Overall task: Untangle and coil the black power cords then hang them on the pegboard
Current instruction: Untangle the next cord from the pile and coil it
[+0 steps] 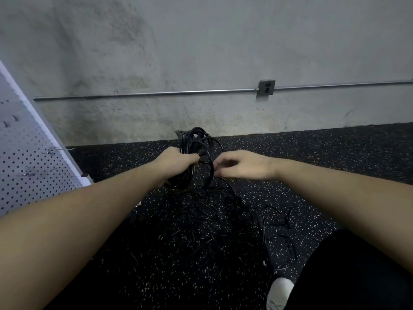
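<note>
Left hand (176, 162) grips coiled cords (196, 139), right hand (243, 164) pinches a loop beside it, tangle (223, 220) below both.

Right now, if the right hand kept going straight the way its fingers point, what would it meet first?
The right hand points left toward the coil of black power cord gripped in the left hand. It would likely meet the coil's outer loop first, right at its fingertips; depth is unclear, and it may already be touching.
</note>
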A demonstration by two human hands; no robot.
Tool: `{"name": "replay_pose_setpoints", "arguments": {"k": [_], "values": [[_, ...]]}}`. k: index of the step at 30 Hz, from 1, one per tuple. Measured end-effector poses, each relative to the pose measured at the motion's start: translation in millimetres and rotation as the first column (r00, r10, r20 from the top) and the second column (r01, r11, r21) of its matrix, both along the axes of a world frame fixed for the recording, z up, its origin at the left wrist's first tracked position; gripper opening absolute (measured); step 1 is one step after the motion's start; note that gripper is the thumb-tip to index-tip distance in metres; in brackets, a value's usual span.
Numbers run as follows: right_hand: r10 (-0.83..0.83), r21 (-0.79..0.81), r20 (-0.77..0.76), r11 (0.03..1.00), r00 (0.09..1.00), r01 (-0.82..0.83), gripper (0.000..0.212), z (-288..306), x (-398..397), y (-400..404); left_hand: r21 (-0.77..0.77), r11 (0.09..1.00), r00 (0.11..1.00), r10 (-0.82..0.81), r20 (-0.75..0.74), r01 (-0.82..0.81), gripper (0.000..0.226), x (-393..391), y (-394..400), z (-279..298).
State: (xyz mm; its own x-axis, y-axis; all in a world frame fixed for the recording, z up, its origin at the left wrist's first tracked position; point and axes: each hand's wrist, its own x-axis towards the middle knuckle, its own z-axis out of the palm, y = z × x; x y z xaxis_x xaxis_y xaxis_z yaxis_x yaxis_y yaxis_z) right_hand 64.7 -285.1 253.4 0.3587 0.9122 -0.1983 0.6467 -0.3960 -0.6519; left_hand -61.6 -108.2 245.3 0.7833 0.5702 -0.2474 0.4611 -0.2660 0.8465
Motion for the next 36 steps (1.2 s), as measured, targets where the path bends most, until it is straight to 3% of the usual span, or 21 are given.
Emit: {"name": "replay_pose_setpoints", "arguments": {"k": [4,7,10,12,16,19,21,23,26,31,36], "values": [[-0.056,0.164,-0.134,0.983,0.989,0.078,0.022,3.3,-10.8,9.6,-0.047,0.996,0.996,0.082,0.046,-0.080,0.018,3.7,-2.9,-0.2],[0.032,0.228,-0.332,0.973,0.943,0.047,0.022,7.8,-19.7,13.0,-0.061,0.990,0.988,0.132,0.084,-0.127,0.016,4.1,-2.9,-0.1],[0.053,0.266,-0.421,0.962,0.906,0.067,0.026,13.3,-24.0,17.0,-0.089,0.989,0.990,0.124,0.065,-0.118,0.030,1.8,-0.4,-0.8],[-0.033,0.291,-0.443,0.940,0.896,0.178,0.023,17.4,-22.3,20.1,-0.117,0.987,0.989,0.123,0.079,-0.113,0.036,-0.2,-0.4,0.4],[-0.332,0.427,-0.307,0.789,0.892,0.441,0.031,14.4,-2.8,18.7,-0.137,0.990,0.985,0.050,0.166,-0.027,0.018,-1.0,-6.9,4.4],[-0.488,0.474,-0.299,0.670,0.820,0.571,0.047,8.8,2.5,20.1,-0.156,0.988,0.973,0.020,0.231,0.017,0.020,0.3,-14.0,7.0],[-0.539,0.445,-0.384,0.604,0.750,0.662,0.056,9.2,-1.1,23.3,-0.123,0.989,0.972,-0.046,0.230,0.076,0.022,0.4,-19.8,9.6],[-0.482,0.335,-0.566,0.607,0.669,0.721,0.059,8.9,-5.5,26.4,-0.083,0.987,0.971,-0.117,0.207,0.136,0.025,1.2,-25.4,10.3],[-0.333,0.212,-0.736,0.713,0.590,0.668,0.047,4.6,-6.0,25.9,-0.051,0.984,0.968,-0.159,0.195,0.171,0.030,0.0,-29.3,9.3],[-0.235,0.230,-0.794,0.739,0.561,0.634,0.034,8.5,-2.4,18.4,-0.190,0.953,0.961,-0.200,0.190,0.236,0.045,-4.1,-26.5,10.7],[-0.144,0.233,-0.855,0.752,0.499,0.617,0.038,16.6,-5.7,19.8,-0.344,0.902,0.946,-0.166,0.279,0.260,0.045,-1.1,-31.8,12.0]]}}
